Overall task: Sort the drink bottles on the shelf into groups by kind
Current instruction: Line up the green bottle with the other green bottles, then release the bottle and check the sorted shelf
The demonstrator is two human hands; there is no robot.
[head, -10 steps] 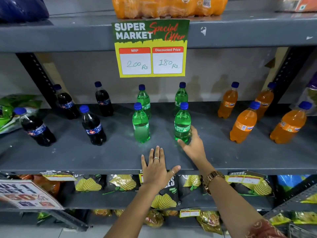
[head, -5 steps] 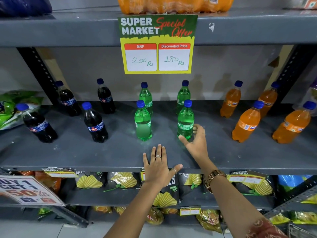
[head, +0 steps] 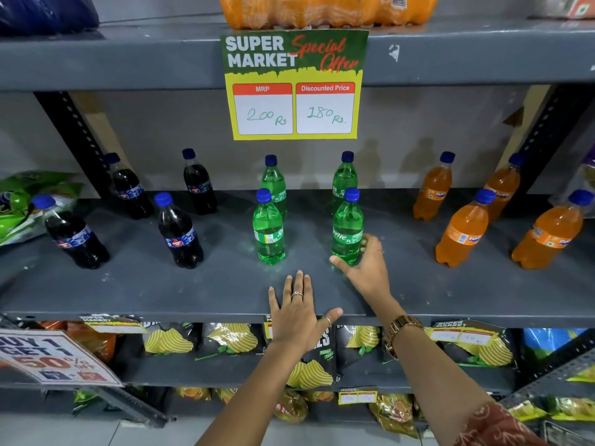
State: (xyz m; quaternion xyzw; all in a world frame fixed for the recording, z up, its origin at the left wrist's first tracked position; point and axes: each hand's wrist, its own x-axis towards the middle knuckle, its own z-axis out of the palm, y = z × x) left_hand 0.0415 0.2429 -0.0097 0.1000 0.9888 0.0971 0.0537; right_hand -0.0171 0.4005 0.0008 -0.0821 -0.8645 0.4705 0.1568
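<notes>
Bottles with blue caps stand on the grey shelf point(head: 128, 294) in three groups. Several dark cola bottles point(head: 180, 235) are at the left, several green bottles point(head: 269, 231) in the middle, several orange bottles point(head: 462, 235) at the right. My right hand point(head: 367, 268) wraps the base of the front right green bottle point(head: 347, 228), thumb on its left, fingers on its right; the bottle stands upright on the shelf. My left hand point(head: 297, 313) lies flat on the shelf's front edge, fingers spread, holding nothing.
A yellow and green price sign point(head: 294, 85) hangs from the upper shelf above the green bottles. Chip bags point(head: 231, 341) fill the lower shelf. Green snack packs point(head: 19, 204) lie at the far left. Black uprights point(head: 80, 140) frame the shelf.
My right hand's fingers have closed further around the base of the front right green bottle. My left hand stays flat on the shelf edge. The bottles have not shifted.
</notes>
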